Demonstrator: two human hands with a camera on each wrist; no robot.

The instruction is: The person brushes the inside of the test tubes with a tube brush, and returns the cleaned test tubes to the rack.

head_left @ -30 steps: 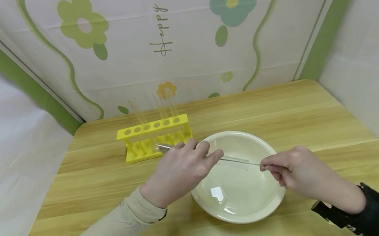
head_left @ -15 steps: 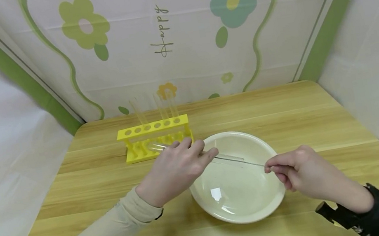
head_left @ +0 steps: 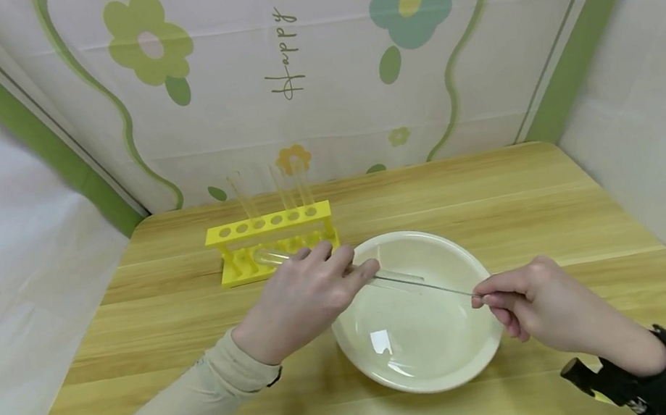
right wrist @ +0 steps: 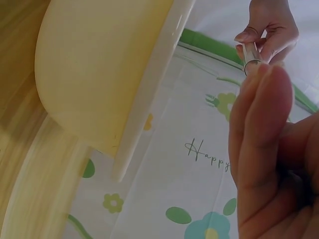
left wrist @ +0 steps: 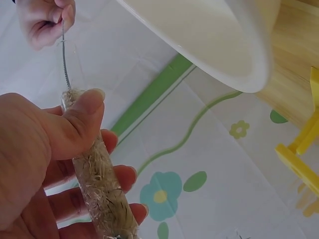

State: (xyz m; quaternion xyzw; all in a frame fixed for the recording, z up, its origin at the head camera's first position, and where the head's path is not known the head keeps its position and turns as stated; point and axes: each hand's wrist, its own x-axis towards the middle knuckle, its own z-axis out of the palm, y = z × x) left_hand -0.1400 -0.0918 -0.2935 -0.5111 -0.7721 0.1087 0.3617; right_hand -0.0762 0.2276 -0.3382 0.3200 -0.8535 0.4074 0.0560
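Note:
My left hand (head_left: pixel 307 292) grips a clear glass test tube (head_left: pixel 271 256) above the left side of the white bowl (head_left: pixel 360 372). The rounded end points left, in front of the yellow rack. In the left wrist view, pale brush bristles (left wrist: pixel 102 189) fill the tube, and the thumb presses near its mouth. A thin twisted wire, the handle of this test tube brush (head_left: pixel 428 285), runs out to the right. My right hand (head_left: pixel 544 304) pinches its end between thumb and forefinger at the bowl's right rim. Its curled fingers hide that end in the right wrist view.
A yellow test tube rack (head_left: pixel 268 223) stands behind and left of the bowl, with three clear tubes upright in it. A faint glassy streak shows inside the bowl; I cannot tell whether it is a reflection. A printed cloth (head_left: pixel 343 110) hangs behind the wooden table (head_left: pixel 537 203).
My right hand has shifted slightly right, and my left hand with the tube slightly left. A longer stretch of wire shows between them.

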